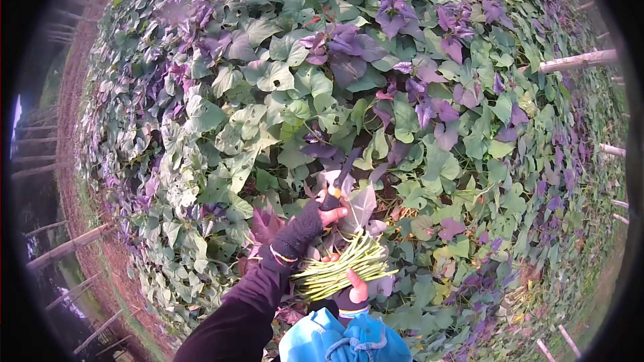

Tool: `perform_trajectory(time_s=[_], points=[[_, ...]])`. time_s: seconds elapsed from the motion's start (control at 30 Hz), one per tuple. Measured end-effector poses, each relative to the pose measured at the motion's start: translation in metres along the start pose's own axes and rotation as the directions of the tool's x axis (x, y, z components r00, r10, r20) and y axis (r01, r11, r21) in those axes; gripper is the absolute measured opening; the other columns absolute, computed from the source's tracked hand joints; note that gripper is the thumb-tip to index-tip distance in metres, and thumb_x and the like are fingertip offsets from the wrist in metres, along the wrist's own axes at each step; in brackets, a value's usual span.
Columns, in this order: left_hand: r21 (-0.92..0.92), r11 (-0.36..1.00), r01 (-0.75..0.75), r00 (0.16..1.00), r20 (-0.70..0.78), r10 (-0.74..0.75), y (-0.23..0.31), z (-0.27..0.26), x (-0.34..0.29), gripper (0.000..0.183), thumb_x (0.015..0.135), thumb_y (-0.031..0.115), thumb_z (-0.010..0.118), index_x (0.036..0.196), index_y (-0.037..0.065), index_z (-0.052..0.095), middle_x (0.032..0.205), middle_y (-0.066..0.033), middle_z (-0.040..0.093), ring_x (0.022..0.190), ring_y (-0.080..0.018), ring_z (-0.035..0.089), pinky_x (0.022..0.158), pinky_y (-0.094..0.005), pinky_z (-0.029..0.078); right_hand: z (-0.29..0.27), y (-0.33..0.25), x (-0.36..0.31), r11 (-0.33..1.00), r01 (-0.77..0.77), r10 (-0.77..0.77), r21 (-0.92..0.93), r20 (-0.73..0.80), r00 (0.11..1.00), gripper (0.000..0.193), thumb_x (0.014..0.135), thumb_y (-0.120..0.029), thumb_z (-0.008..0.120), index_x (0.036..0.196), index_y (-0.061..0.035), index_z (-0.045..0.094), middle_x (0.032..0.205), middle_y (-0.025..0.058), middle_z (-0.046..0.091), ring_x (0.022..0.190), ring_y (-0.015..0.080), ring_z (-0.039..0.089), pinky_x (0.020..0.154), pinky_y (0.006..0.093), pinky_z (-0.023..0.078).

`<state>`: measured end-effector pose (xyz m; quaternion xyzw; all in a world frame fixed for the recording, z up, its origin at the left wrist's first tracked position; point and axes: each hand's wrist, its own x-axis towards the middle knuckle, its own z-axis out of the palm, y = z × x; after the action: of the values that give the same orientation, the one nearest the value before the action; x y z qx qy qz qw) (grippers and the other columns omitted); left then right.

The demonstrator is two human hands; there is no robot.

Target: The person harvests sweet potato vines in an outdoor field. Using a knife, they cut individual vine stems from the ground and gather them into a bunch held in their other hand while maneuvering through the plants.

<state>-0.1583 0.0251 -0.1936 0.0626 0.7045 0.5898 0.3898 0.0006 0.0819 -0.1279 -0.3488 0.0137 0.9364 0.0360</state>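
Observation:
Reaching in from the lower left, my left hand [329,213] wears a dark fingerless glove and is closed round a knife [347,169]. Its dark blade points up and away among the leaves, and a bit of yellow shows at the handle. Just below it, a bundle of thin green leaf stems [342,269] lies across my right hand [357,287]. The right thumb presses over the near side of the bundle, and reddish fingertips show at its far side; the rest of that hand is hidden beneath. Pale leaf undersides [362,206] lie beside the knife hand.
Dense green and purple leafy vines [288,80] surround both hands. Blue cloth [345,338] with a drawstring covers the bottom middle. Wooden poles stand at both sides, one at the right [578,61] and one at the left [70,247]. A brown dirt strip [74,127] runs along the left.

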Motion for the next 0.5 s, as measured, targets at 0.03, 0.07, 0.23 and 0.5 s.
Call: perform_trajectory(time_s=[0.03,0.07,0.23,0.5], points=[[-0.105,0.992,-0.076,0.97,-0.239,0.049,-0.017,0.006,0.024,0.024,0.071,0.019,0.062,0.088,0.004,0.056,0.076,-0.0016,0.057,0.072,-0.0089,0.05,0.067,-0.0246,0.04,-0.013,-0.009,0.0,0.998,0.049,-0.05,-0.029,-0.034,0.998,0.035,0.074,-0.01,0.053,0.106,0.0003,0.041,0.098,0.0128,0.047,0.101,0.0291,0.043,0.088,0.0455,0.035],[-0.059,0.998,-0.031,0.954,-0.3,0.012,-0.037,-0.009,0.049,0.03,0.069,0.021,0.064,0.094,0.006,0.055,0.078,-0.0024,0.056,0.074,-0.0101,0.051,0.069,-0.025,0.04,-0.019,-0.017,-0.002,0.994,0.064,-0.069,-0.089,-0.06,0.996,0.035,0.074,-0.008,0.052,0.106,0.0006,0.041,0.098,0.013,0.048,0.1,0.0288,0.045,0.086,0.0448,0.037],[-0.299,0.952,-0.07,0.885,-0.458,-0.079,-0.057,-0.076,0.131,0.04,0.065,0.017,0.065,0.102,0.005,0.053,0.075,-0.0005,0.053,0.064,-0.0093,0.049,0.059,-0.0219,0.04,-0.037,-0.054,-0.009,0.852,0.141,-0.257,-0.504,-0.168,0.952,0.025,0.071,-0.002,0.051,0.095,0.0032,0.049,0.088,0.0128,0.054,0.086,0.024,0.053,0.078,0.0353,0.042],[0.045,0.984,-0.171,0.975,0.15,0.163,0.04,0.001,-0.002,0.038,0.068,0.004,0.053,0.106,0.004,0.05,0.096,-0.0087,0.053,0.085,-0.0173,0.052,0.078,-0.028,0.041,-0.07,-0.076,-0.001,0.932,0.084,-0.22,-0.352,-0.366,0.904,0.026,0.078,-0.019,0.056,0.095,0.0019,0.053,0.087,0.0093,0.057,0.083,0.0166,0.053,0.075,0.027,0.042]])
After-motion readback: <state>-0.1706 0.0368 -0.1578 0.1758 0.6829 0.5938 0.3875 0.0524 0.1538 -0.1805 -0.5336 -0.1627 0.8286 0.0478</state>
